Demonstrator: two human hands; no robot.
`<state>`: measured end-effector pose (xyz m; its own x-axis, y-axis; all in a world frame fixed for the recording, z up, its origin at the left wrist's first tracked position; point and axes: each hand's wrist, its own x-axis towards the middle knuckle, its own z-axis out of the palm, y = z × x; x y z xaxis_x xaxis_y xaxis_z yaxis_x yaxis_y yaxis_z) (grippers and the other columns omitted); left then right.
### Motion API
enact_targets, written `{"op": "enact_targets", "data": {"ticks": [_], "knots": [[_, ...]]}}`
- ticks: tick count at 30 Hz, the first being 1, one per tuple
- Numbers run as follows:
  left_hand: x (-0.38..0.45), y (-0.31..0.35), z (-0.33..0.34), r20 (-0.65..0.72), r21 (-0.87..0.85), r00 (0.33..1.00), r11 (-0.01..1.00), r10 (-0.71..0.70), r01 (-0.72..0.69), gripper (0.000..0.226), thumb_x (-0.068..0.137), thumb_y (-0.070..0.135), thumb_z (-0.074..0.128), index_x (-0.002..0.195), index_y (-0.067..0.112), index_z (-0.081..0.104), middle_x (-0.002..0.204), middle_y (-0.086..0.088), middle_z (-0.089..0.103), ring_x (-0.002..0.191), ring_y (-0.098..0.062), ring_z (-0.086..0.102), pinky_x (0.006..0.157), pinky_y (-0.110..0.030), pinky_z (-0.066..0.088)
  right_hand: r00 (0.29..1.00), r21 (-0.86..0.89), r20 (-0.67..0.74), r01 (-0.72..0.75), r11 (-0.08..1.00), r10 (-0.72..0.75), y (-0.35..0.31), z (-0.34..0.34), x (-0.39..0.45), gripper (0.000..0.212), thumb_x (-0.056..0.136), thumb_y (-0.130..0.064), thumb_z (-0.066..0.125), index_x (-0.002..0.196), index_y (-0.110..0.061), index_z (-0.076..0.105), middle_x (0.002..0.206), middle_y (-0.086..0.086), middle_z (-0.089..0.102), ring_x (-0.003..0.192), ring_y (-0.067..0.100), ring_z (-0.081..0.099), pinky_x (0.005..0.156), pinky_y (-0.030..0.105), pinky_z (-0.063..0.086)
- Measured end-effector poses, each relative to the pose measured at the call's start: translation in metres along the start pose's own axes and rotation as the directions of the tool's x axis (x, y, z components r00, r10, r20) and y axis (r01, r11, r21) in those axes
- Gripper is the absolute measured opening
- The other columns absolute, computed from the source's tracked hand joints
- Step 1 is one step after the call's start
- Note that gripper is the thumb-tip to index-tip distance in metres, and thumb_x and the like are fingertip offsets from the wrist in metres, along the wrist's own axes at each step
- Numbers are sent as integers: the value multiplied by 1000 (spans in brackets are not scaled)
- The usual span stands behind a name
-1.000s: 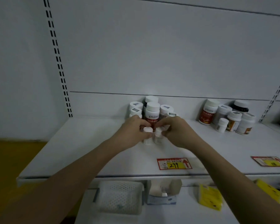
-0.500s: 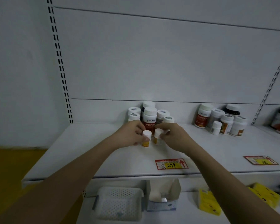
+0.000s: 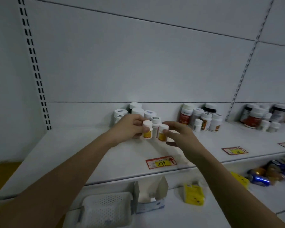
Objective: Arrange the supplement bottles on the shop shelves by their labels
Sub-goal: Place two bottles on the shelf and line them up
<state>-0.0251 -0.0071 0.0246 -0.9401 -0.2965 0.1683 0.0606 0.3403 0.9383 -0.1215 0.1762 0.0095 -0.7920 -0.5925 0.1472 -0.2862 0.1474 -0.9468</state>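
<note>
Right hand [image 3: 179,137] now loosened, fingers open beside right vial [image 3: 162,133]; left hand [image 3: 130,127] grips left vial [image 3: 147,130]. Bottle cluster [image 3: 136,111] behind; price tag [image 3: 161,162] in front.

Dim, flat, cool-grey light fills the head view, with no lamp in sight and only a faint brighter patch on the back panel [image 3: 138,66] above the shelf [image 3: 82,155]. Soft shadows trail from the right hand [image 3: 181,137] across the shelf toward the price tag [image 3: 161,162]. Wide-angle distortion bends the slotted uprights [image 3: 34,68] and tilts the panel seams. The cans [image 3: 270,173] at lower right smear into blur; the bottles at far right [image 3: 262,118] are soft, and small label print is unreadable.
</note>
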Motion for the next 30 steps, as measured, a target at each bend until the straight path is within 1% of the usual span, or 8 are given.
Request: {"op": "enact_targets", "data": {"ticks": [2, 5, 12, 15, 19, 22, 26, 30], "knots": [[7, 15, 16, 22, -75, 999, 997, 38, -37, 27, 87, 8, 70, 113, 13, 65, 107, -11, 71, 91, -19, 69, 74, -30, 59, 1000, 109, -11, -27, 994, 28, -3, -25, -9, 25, 96, -14, 58, 120, -23, 62, 118, -2, 63, 107, 20, 63, 91, 40, 56], [17, 33, 52, 81, -177, 994, 983, 74, -59, 32, 87, 12, 71, 119, 15, 65, 111, -7, 70, 99, -23, 69, 79, -39, 61, 996, 195, -88, -6, 981, 23, -4, -65, -23, 28, 97, -11, 56, 124, -15, 62, 120, 6, 64, 108, 25, 64, 91, 41, 57], [37, 86, 172, 208, -312, 965, 946, 161, -91, 22, 87, 5, 68, 107, 15, 66, 98, -5, 71, 83, -13, 70, 74, -37, 62, 933, 164, -357, 112, 980, -47, -1, -184, -86, 18, 99, -10, 51, 106, -18, 65, 111, 11, 66, 97, 26, 68, 75, 28, 60], [37, 107, 240, 275, -329, 943, 940, 186, -90, 23, 87, 7, 69, 110, 10, 66, 95, -8, 71, 81, -15, 71, 72, -36, 62, 896, 133, -441, 124, 983, -53, 12, -240, -124, 20, 100, -10, 50, 114, -14, 63, 112, 12, 64, 100, 28, 67, 76, 30, 61], [24, 140, 337, 350, -331, 914, 940, 204, -83, 31, 86, 6, 70, 117, 4, 65, 97, -10, 70, 83, -19, 70, 71, -38, 62, 871, 74, -488, 104, 992, -55, 27, -317, -181, 25, 100, -10, 49, 120, -16, 64, 114, 12, 64, 103, 28, 66, 80, 34, 60], [12, 170, 405, 394, -340, 891, 936, 226, -88, 28, 86, 6, 71, 114, 10, 67, 100, -8, 70, 86, -16, 70, 73, -38, 62, 852, 47, -521, 81, 996, -45, 31, -374, -228, 23, 100, -10, 50, 115, -17, 66, 112, 13, 66, 101, 27, 67, 74, 31, 60], [-1, 201, 482, 439, -390, 861, 918, 257, -75, 20, 87, 6, 69, 104, 16, 69, 91, -1, 73, 78, -10, 72, 68, -32, 61, 805, 62, -593, 51, 997, -4, 39, -445, -278, 22, 99, -11, 51, 115, -14, 65, 110, 13, 67, 98, 26, 69, 80, 39, 60], [-5, 214, 547, 473, -370, 846, 927, 246, -62, 23, 87, 7, 70, 108, 16, 69, 102, -5, 73, 93, -20, 71, 75, -38, 62, 780, 105, -625, 46, 993, 30, 54, -496, -309, 22, 98, -13, 54, 118, -13, 64, 111, 13, 67, 100, 26, 68, 77, 33, 60]]}}
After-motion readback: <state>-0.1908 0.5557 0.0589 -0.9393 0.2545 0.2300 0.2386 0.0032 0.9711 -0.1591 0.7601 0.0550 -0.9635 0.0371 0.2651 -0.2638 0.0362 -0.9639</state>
